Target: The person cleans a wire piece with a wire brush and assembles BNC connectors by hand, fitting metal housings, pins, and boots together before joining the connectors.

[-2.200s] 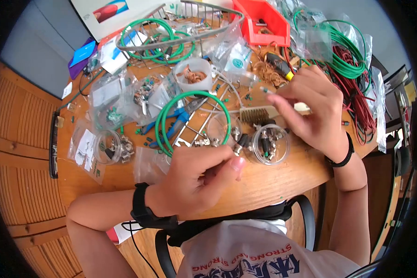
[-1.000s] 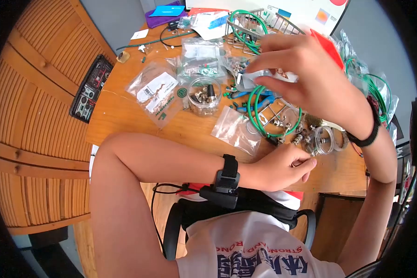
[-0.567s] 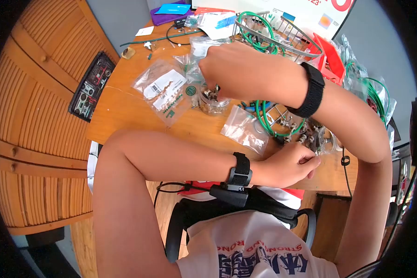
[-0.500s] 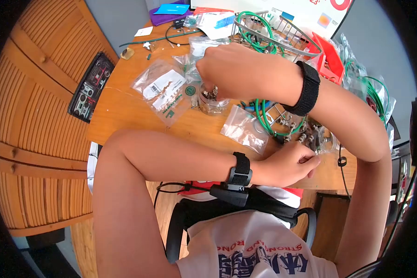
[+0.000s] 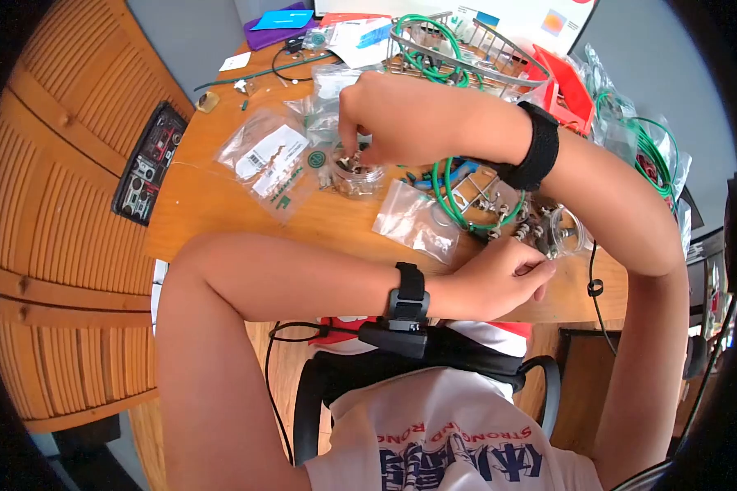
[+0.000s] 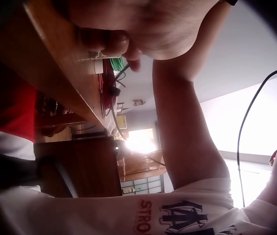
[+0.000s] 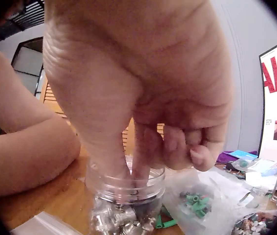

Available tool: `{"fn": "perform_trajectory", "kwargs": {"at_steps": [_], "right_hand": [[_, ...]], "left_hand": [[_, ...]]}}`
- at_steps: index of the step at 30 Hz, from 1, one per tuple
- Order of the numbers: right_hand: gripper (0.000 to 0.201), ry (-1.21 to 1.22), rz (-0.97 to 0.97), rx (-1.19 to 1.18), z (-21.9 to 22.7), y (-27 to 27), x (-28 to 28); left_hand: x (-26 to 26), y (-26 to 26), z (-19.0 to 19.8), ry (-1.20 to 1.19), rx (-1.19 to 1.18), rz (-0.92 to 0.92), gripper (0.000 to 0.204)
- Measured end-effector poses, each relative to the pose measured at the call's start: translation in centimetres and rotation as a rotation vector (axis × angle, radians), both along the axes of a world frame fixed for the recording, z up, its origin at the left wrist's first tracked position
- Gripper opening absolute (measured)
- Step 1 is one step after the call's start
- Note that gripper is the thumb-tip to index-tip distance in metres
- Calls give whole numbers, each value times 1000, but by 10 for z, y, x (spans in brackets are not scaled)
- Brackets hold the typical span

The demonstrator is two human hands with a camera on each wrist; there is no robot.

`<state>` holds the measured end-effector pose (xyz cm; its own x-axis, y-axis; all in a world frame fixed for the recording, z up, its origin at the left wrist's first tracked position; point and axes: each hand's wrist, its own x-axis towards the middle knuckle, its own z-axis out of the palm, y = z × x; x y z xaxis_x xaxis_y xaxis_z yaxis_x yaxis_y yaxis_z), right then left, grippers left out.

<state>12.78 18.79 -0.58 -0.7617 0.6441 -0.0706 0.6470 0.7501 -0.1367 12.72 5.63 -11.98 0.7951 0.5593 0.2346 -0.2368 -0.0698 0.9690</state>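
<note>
My right hand point(image 5: 397, 119) reaches across to the clear round jar point(image 5: 359, 186). In the right wrist view, its thumb and forefinger point down inside the jar, while the other fingers curl above the rim. Metal connectors point(image 7: 121, 218) fill the jar around the fingertips, which are partly hidden. My left hand point(image 5: 495, 282) lies near the table's front edge with curled fingers, palm side turned away from the head camera. A small silvery piece point(image 5: 551, 255) shows right by its forefinger; I cannot tell whether the hand pinches it. A second clear jar point(image 5: 567, 231) stands just behind that hand.
A coiled green cable point(image 5: 450, 200), loose connectors point(image 5: 522, 229) and a small plastic bag point(image 5: 418, 219) lie between the hands. A labelled bag point(image 5: 264, 164) is left of the jar. Behind stand a wire basket point(image 5: 516, 75) and a red bin point(image 5: 567, 90).
The head view has swung left. My right hand, earlier on the right pinching a small piece, has crossed left to the jar. My left hand has drawn nearer the table's edge and stayed there.
</note>
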Motion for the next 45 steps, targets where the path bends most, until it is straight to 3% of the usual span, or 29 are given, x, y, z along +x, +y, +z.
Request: {"fn": "perform_trajectory", "kwargs": {"at_steps": [2,6,8,11,15,17,21,27,29,31,36,38,45], "right_hand": [[17,120,126,-104,6,4,11],[15,122,129,-85,32,-10,43],[13,302,159,-140,36,-19,73],[14,435,131,-106,34,-38,120],[14,438,20,-41,35,-67,179],[17,453,-26,-39,35,-78,204],[17,513,-162,-81,21,-90,235],[13,586,-203,-142,4,-94,265],[13,605,-190,-168,-3,-93,269],[14,656,-14,-192,-6,-91,270],[19,728,80,-256,-15,-98,260],[19,723,86,-268,-15,-101,254],[21,696,101,-275,-21,-104,247]], "left_hand": [[-1,0,0,27,-57,-38,43],[-3,1,2,54,-104,-50,43],[-3,2,2,83,-132,-65,43],[-2,1,2,82,-169,-89,43],[-3,2,5,71,-138,-89,41],[-9,5,22,255,-228,-116,40],[-5,0,17,189,-258,-72,36],[-8,9,31,379,-306,-171,32],[-8,8,33,374,-352,-150,30],[-7,9,31,348,-360,-153,29],[-7,8,32,300,-370,-127,30],[-7,4,28,248,-423,-46,23],[-5,5,26,259,-321,-63,24]]}}
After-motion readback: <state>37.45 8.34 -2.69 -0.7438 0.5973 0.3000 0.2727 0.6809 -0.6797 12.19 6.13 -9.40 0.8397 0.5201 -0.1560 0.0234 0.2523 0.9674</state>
